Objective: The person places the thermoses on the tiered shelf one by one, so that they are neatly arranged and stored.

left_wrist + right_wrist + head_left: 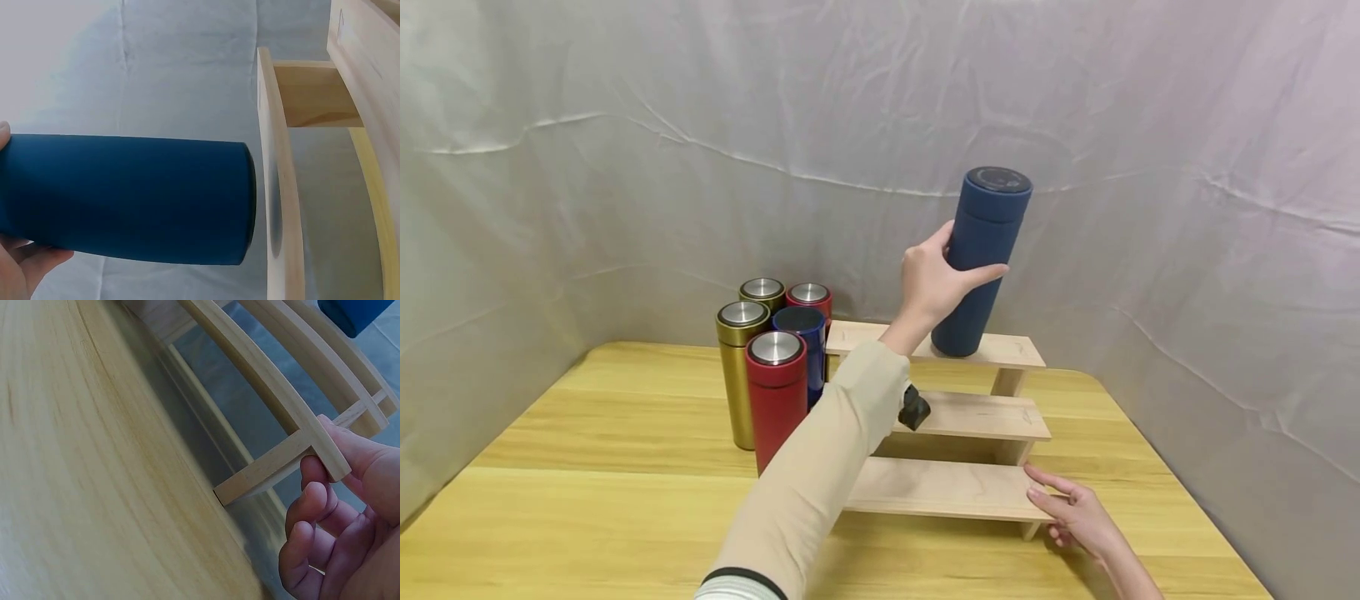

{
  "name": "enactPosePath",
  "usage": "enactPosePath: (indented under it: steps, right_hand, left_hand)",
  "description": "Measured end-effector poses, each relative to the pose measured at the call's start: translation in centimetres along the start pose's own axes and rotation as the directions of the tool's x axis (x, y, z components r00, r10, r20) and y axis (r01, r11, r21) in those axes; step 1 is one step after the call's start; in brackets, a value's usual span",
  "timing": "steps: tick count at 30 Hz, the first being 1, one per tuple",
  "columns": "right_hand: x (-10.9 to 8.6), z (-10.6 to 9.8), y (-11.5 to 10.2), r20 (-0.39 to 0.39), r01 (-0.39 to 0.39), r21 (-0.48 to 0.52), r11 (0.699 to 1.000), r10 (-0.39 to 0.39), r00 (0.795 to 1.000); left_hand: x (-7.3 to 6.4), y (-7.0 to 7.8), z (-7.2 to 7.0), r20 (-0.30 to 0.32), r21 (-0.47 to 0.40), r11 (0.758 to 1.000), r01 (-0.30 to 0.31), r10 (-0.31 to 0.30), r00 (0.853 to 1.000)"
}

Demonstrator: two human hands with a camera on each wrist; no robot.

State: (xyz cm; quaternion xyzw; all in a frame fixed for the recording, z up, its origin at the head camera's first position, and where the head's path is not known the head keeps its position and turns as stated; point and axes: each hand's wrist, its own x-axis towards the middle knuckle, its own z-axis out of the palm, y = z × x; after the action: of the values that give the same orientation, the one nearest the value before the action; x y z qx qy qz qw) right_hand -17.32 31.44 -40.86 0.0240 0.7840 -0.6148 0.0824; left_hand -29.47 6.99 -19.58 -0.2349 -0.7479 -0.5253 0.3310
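Observation:
My left hand (928, 279) grips a dark blue thermos bottle (983, 242), thumb and fingers round its body. The bottle leans a little, its lid uppermost, over the right part of the top step of a three-tier wooden display stand (940, 487). In the left wrist view, a narrow gap separates the base of the bottle (156, 200) from the top board (284, 206). At the front right, my right hand (1082, 517) pinches the end of the lowest board. The right wrist view shows the thumb above that board (275, 400) and the index finger beneath.
Left of the stand several more thermos bottles stand close together: a red one (775, 400) in front, a gold one (741, 383), a shiny blue one (808, 342), and another gold and red behind. Grey cloth (737, 100) hangs around the wooden table (587, 500).

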Motion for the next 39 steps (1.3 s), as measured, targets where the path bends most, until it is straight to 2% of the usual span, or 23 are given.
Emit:
enactPosePath:
  steps: [4, 11, 15, 21, 25, 34, 37, 39]
  right_hand:
    - [0.0, 0.0, -0.2, 0.0, 0.011, 0.004, 1.0, -0.011, 1.0]
    - [-0.1, 0.0, -0.1, 0.003, 0.011, -0.004, 1.0, -0.011, 1.0]
    - [-0.3, 0.0, -0.1, 0.005, 0.035, -0.011, 0.999, -0.035, 0.999]
    - [-0.4, 0.0, -0.1, -0.005, 0.024, -0.001, 1.0, -0.024, 1.0]
    - [-0.3, 0.0, 0.0, 0.015, 0.04, -0.001, 0.999, -0.04, 0.999]
    - [-0.2, 0.0, 0.0, 0.029, 0.037, 0.002, 0.999, -0.037, 0.999]
    - [-0.2, -0.1, 0.0, 0.033, 0.033, 0.004, 0.999, -0.033, 0.999]
    - [-0.2, -0.1, 0.1, 0.034, 0.03, 0.005, 1.0, -0.031, 0.999]
  left_hand:
    - [0.3, -0.4, 0.7, -0.027, 0.023, 1.0, 0.002, -0.001, 1.0]
    - [0.1, -1.3, 1.3, -0.044, 0.009, 0.999, 0.038, -0.038, 0.998]
    - [0.2, -1.7, 1.4, -0.058, -0.011, 0.997, 0.08, -0.08, 0.995]
    - [0.5, -2.0, 1.8, -0.054, 0.004, 0.984, 0.175, -0.175, 0.983]
    - [0.5, -2.1, 2.0, -0.047, -0.004, 0.981, 0.196, -0.196, 0.979]
    - [0.1, -2.7, 2.1, -0.003, -0.128, 0.966, 0.223, -0.225, 0.974]
    - [0.1, -3.1, 1.9, 0.018, -0.211, 0.951, 0.228, -0.229, 0.973]
    - [-0.1, -3.4, 1.8, 0.033, -0.283, 0.93, 0.236, -0.236, 0.971]
